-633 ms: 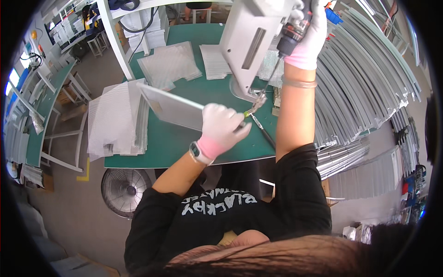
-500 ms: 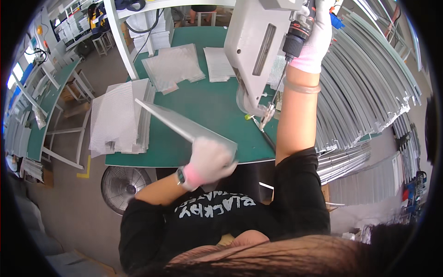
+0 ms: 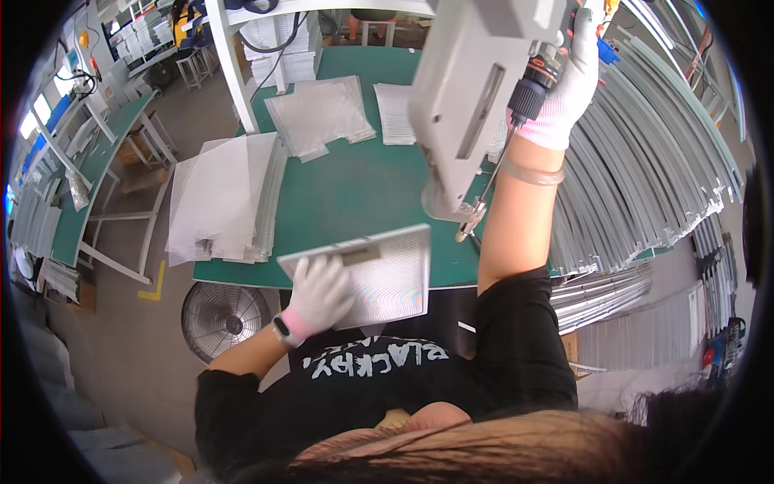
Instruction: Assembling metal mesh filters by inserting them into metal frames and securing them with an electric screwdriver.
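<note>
Left hand [image 3: 318, 294], in a white glove, lies palm down on the lower left part of a rectangular metal mesh panel [image 3: 379, 274], fingers [image 3: 310, 274] spread and curled over its near edge — a grip on the panel rather than a mere rest, as the panel hangs partly off the front edge of the green table [image 3: 355, 185] toward the person's chest. Panel is tilted, its far edge over the table, its face showing a rainbow sheen and a small pale label near the top. A dark watch sits at the left wrist. Right hand [image 3: 564, 89], also gloved, is raised high and closed around the dark handle of a powered screwdriver [image 3: 528, 101] that hangs beside a grey machine arm [image 3: 468, 97]; the driver's thin bit [image 3: 476, 218] points down, its tip just beside the panel's upper right corner — contact cannot be told. The two hands are well apart. On the table behind: stacks of similar mesh sheets [image 3: 230, 198], left and centre. To the right, a fanned rack of long metal strips [image 3: 645, 177]. A round fan [image 3: 222, 319] stands on the floor below the table's edge.
</note>
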Action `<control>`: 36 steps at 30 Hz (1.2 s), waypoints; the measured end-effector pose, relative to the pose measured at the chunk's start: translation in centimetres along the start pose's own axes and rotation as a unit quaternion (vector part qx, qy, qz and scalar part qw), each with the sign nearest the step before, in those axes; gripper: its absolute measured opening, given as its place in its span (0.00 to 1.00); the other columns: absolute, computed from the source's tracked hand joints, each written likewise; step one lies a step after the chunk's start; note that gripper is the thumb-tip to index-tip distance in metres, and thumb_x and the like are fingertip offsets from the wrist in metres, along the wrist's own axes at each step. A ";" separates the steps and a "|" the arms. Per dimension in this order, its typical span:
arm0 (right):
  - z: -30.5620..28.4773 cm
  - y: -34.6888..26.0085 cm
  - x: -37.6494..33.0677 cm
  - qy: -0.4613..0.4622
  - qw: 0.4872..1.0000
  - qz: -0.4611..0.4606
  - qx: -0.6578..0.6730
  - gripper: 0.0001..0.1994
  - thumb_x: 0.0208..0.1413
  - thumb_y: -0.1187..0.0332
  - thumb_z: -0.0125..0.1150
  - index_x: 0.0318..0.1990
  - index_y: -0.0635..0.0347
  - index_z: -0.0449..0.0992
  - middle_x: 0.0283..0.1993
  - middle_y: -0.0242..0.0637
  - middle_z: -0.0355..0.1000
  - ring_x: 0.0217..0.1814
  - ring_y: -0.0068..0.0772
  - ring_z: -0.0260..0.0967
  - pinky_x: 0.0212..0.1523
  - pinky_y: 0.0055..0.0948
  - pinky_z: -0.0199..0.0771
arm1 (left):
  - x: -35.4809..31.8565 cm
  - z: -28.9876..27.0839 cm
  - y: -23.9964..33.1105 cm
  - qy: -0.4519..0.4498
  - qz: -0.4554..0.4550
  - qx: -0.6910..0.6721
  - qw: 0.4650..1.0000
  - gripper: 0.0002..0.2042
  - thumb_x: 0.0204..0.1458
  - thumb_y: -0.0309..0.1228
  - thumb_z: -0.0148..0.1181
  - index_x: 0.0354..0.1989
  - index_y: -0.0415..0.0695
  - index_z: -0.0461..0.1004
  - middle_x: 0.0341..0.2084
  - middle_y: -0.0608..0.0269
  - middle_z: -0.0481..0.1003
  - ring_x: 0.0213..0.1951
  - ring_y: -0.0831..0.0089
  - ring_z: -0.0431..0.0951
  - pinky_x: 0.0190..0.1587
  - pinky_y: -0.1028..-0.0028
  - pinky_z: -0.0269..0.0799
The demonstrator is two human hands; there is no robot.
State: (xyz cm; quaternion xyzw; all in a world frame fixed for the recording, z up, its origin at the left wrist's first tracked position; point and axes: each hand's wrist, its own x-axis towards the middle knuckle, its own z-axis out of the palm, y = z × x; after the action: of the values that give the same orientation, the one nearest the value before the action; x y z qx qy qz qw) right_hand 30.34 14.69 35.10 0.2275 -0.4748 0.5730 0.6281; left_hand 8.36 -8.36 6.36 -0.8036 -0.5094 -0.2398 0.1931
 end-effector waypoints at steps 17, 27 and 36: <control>1.0 4.2 -14.4 0.111 0.962 0.179 -0.173 0.23 0.63 0.55 0.57 0.57 0.56 0.58 0.33 0.39 0.68 0.25 0.24 0.67 0.21 0.20 0.66 | 6.2 0.6 4.2 0.065 -0.130 -0.125 0.981 0.18 0.34 0.44 0.71 0.15 0.48 0.66 0.13 0.65 0.64 0.18 0.63 0.69 0.25 0.63 0.60; 1.7 4.8 -14.8 0.084 0.962 0.185 -0.182 0.30 0.64 0.52 0.53 0.65 0.57 0.49 0.32 0.37 0.65 0.25 0.22 0.62 0.23 0.20 0.63 | 4.9 0.7 4.3 0.044 -0.119 -0.143 0.981 0.12 0.33 0.40 0.71 0.25 0.50 0.78 0.17 0.69 0.69 0.19 0.64 0.70 0.22 0.64 0.59; 1.9 4.7 -14.9 0.092 0.970 0.163 -0.156 0.24 0.63 0.54 0.58 0.54 0.60 0.58 0.32 0.40 0.69 0.24 0.24 0.67 0.21 0.22 0.67 | 4.7 0.7 4.2 0.055 -0.107 -0.157 0.980 0.14 0.34 0.41 0.72 0.21 0.49 0.74 0.21 0.68 0.74 0.20 0.64 0.71 0.24 0.64 0.59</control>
State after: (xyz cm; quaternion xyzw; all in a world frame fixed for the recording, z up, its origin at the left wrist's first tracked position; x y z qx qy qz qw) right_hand 26.87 6.75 22.00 -0.0079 -0.5292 0.6050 0.5948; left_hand 13.99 -6.25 8.25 -0.7501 -0.5372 -0.3801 0.0649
